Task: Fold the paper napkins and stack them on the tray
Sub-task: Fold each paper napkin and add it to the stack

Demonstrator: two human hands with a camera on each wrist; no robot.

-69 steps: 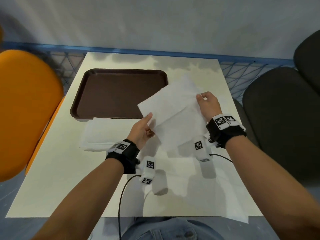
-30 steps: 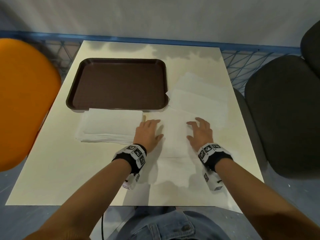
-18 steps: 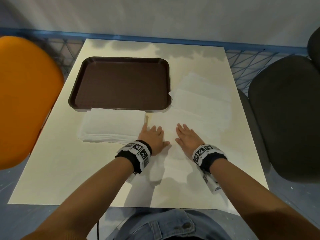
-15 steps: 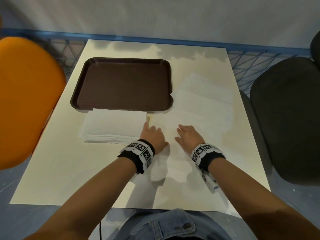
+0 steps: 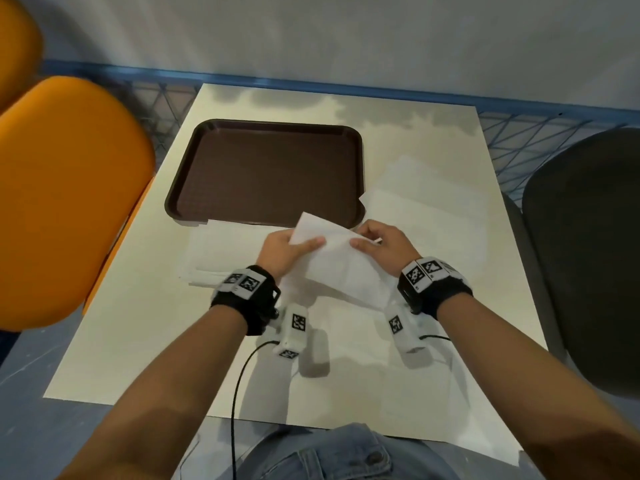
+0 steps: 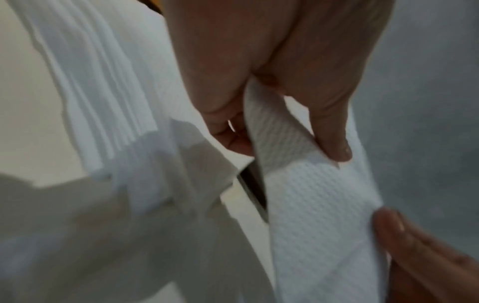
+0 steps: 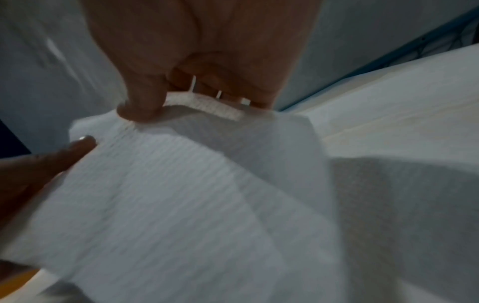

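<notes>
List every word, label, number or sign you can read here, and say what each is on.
No readable words, brands or numbers in any view.
Left wristband: black-and-white square marker codes, patterns only, no text.
Right wristband: the same kind of marker codes; tiny marks beside them are too small to read.
Wrist cameras: one marker code each, no text.
Napkin, tray, table: no print visible.

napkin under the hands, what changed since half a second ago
Both hands, flat on the napkin then, now pinch it: left hand and right hand have lifted its far edge off the table. The brown tray, bare, the folded stack in front of it and the loose napkins at right stayed put.
</notes>
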